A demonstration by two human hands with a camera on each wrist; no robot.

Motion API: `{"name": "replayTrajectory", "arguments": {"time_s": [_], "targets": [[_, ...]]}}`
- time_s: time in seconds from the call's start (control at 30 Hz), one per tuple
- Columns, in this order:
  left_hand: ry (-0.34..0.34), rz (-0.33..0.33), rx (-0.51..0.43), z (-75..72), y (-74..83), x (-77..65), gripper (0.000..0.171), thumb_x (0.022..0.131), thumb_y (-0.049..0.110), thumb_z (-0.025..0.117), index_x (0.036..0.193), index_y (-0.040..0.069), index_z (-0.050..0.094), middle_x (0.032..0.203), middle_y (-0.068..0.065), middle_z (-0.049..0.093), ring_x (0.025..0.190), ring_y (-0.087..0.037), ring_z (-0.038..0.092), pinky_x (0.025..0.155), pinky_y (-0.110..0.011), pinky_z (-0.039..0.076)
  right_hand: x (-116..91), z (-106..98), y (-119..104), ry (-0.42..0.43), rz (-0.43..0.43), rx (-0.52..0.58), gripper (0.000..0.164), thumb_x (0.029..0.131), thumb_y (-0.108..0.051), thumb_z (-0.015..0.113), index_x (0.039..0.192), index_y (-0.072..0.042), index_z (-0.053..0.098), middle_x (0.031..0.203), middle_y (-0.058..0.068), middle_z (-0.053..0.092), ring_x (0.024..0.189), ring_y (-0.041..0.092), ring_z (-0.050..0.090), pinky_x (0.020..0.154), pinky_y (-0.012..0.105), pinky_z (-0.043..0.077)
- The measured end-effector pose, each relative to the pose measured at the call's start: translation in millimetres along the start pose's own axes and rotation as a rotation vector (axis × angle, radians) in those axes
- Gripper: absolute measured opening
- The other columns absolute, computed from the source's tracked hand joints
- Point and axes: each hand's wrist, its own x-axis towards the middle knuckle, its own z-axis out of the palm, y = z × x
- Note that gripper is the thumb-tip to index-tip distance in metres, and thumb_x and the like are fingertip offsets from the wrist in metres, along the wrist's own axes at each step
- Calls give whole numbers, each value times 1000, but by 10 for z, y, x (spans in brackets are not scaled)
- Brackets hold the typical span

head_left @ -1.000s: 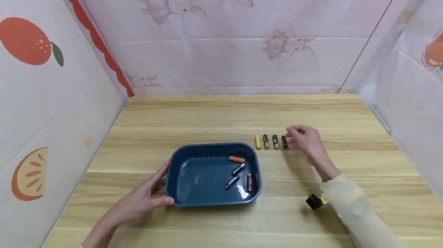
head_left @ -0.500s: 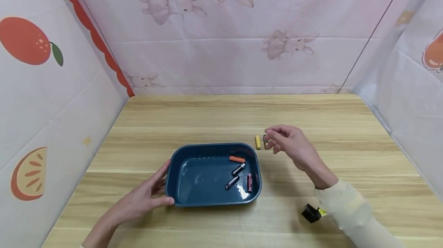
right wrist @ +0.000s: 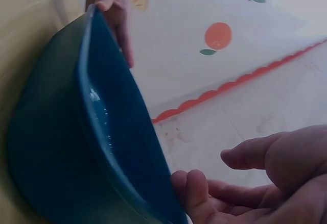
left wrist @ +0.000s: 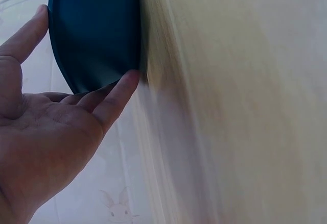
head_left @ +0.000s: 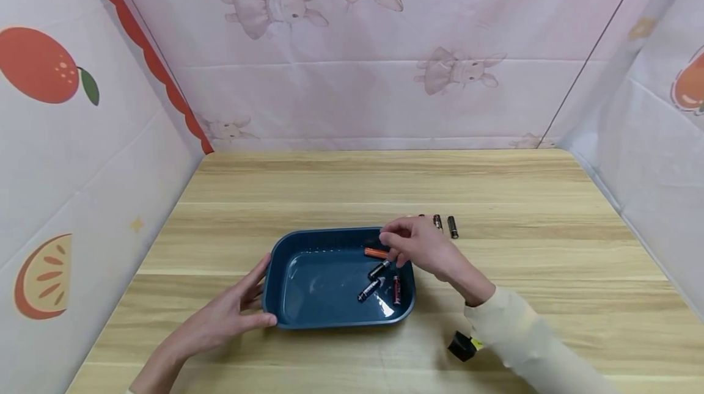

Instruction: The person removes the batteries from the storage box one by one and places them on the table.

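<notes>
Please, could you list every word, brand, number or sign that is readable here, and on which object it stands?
None can be read in these views.
Four batteries in the blue tray: markings too small to read.
Dark batteries on the table: too small to read.
Yellow patch near the right sleeve: too small to read.
Wall sheets: pictures, no words seen.

The blue tray (head_left: pixel 321 296) looks like smooth, glossy plastic. The table (head_left: pixel 330 189) has a smooth wood-grain surface; the pink backdrop (head_left: pixel 352 101) looks like creased cloth.
</notes>
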Motion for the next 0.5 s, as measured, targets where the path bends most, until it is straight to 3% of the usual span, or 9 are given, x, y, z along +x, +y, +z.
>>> {"name": "replayTrajectory", "arguments": {"time_s": [0.17, 0.33, 0.5], "targets": [[-3, -5, -13, -2, -5, 7, 101, 98, 16, 73, 167, 17, -1, 166, -34, 11, 142, -56, 36, 106, -40, 50, 60, 159, 32, 17, -25, -70, 30, 105, -15, 60, 121, 10, 67, 84, 16, 74, 62, 21, 69, 67, 46, 62], [-9, -5, -28, -2, -15, 15, 101, 98, 15, 73, 167, 17, -1, 166, -33, 10, 142, -56, 35, 105, -36, 51, 135, 314, 53, 42, -6, -163, 24, 106, -12, 58, 112, 8, 71, 80, 14, 73, 56, 18, 67, 57, 37, 60], [-8, 8, -27, 1, -25, 15, 101, 98, 15, 73, 167, 15, 0, 167, -33, 8, 142, -56, 35, 105, -34, 50, 198, 429, 55, 45, 65, -331, 16, 105, -8, 57, 100, 2, 69, 71, 7, 65, 52, 14, 61, 48, 27, 53]]}}
